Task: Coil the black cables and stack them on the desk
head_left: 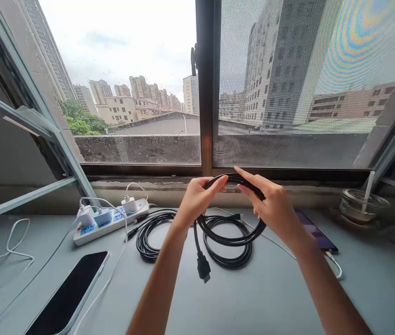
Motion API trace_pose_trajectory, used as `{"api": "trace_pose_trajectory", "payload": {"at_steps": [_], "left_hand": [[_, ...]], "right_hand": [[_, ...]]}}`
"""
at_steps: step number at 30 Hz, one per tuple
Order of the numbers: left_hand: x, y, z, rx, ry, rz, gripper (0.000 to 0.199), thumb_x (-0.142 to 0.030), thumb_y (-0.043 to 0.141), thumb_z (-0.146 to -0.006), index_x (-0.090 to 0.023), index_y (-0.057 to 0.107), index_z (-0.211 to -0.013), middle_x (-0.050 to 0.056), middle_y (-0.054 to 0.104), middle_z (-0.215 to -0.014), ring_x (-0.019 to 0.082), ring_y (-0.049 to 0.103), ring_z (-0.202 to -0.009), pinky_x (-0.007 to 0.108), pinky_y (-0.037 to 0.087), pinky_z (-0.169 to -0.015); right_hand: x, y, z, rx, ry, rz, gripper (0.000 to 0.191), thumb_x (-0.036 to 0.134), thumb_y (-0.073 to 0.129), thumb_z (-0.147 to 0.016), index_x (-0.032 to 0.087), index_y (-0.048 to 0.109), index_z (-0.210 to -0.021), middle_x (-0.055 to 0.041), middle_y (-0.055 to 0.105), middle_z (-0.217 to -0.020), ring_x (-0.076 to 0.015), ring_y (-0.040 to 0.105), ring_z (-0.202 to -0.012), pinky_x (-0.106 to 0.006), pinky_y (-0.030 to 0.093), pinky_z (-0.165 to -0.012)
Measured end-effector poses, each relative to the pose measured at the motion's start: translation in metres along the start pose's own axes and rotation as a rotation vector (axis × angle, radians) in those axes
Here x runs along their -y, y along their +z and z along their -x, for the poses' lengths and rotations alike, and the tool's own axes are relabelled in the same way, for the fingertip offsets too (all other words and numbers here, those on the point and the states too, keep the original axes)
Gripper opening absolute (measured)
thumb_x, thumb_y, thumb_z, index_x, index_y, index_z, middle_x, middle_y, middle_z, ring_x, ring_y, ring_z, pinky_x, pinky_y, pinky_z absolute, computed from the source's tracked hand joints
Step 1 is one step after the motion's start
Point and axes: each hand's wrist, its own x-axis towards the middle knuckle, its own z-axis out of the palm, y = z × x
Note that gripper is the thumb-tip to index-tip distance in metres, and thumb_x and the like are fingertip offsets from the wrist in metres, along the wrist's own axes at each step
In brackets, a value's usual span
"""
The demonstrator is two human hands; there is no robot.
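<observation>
A black HDMI cable [230,241] is wound into a loop and held up above the table between both hands. My left hand [199,197] grips the loop's upper left side, thumb laid along the strands. On the upper right, my right hand [269,197] pinches the same loop between thumb and fingers, with the index finger stretched out. One end of the cable hangs below my left hand, its HDMI plug [203,267] pointing down. Behind and beneath lie two more coiled black cables, one on the left [144,239] and one on the right [234,263].
A white power strip [110,225] with chargers plugged in stands at the back left. In front of it lies a phone [70,293]. A dark tablet or phone [318,232] on a white cable and a lidded cup with a straw [361,207] are at the right. A window [207,93] stands behind.
</observation>
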Motion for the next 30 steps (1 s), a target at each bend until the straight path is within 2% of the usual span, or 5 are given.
{"api": "trace_pose_trajectory", "payload": {"at_steps": [5, 11, 19, 27, 30], "left_hand": [[0.014, -0.012, -0.006, 0.153, -0.143, -0.187, 0.043, -0.058, 0.067, -0.072, -0.017, 0.063, -0.081, -0.002, 0.059, -0.054, 0.010, 0.058, -0.054, 0.013, 0.038, -0.048], [0.024, -0.012, -0.009, 0.145, -0.291, -0.092, 0.056, -0.062, 0.045, -0.083, -0.014, 0.053, -0.056, 0.006, 0.063, -0.058, 0.015, 0.064, -0.056, 0.019, 0.052, -0.053], [0.041, -0.007, -0.012, 0.014, -0.273, -0.249, 0.022, -0.033, 0.049, -0.087, -0.019, 0.047, -0.104, -0.004, 0.057, -0.054, 0.013, 0.053, -0.036, 0.016, 0.039, -0.030], [0.077, 0.016, -0.010, 0.264, -0.579, -0.719, 0.040, -0.006, 0.052, -0.081, -0.006, 0.050, -0.121, 0.024, 0.059, -0.117, 0.019, 0.066, -0.054, 0.032, 0.056, -0.053], [0.087, 0.026, -0.012, 0.286, -0.632, -0.840, 0.040, -0.013, 0.057, -0.086, -0.006, 0.050, -0.124, 0.020, 0.061, -0.116, 0.022, 0.069, -0.084, 0.038, 0.060, -0.079]], "right_hand": [[-0.022, 0.011, -0.007, -0.127, 0.140, -0.101, 0.038, 0.029, 0.048, -0.092, 0.020, 0.062, -0.126, -0.0050, 0.066, -0.090, -0.0071, 0.047, -0.042, -0.023, 0.045, -0.045], [-0.017, 0.010, -0.006, -0.179, 0.335, -0.295, 0.045, 0.042, 0.046, -0.092, 0.020, 0.056, -0.130, -0.0039, 0.065, -0.088, -0.0063, 0.050, -0.038, -0.021, 0.047, -0.038], [-0.041, 0.015, -0.005, 0.263, 0.530, -0.017, 0.052, 0.025, 0.049, -0.087, 0.027, 0.044, -0.139, -0.0039, 0.063, -0.111, -0.0095, 0.065, -0.062, -0.018, 0.048, -0.048], [-0.074, 0.059, 0.012, 0.675, 0.660, 0.257, 0.040, 0.008, 0.064, -0.075, 0.015, 0.064, -0.114, -0.0072, 0.066, -0.100, -0.0181, 0.063, -0.089, -0.034, 0.050, -0.082], [-0.078, 0.072, 0.016, 0.768, 0.686, 0.306, 0.038, 0.012, 0.065, -0.080, 0.014, 0.060, -0.117, -0.0078, 0.064, -0.107, -0.0196, 0.061, -0.099, -0.041, 0.048, -0.090]]}}
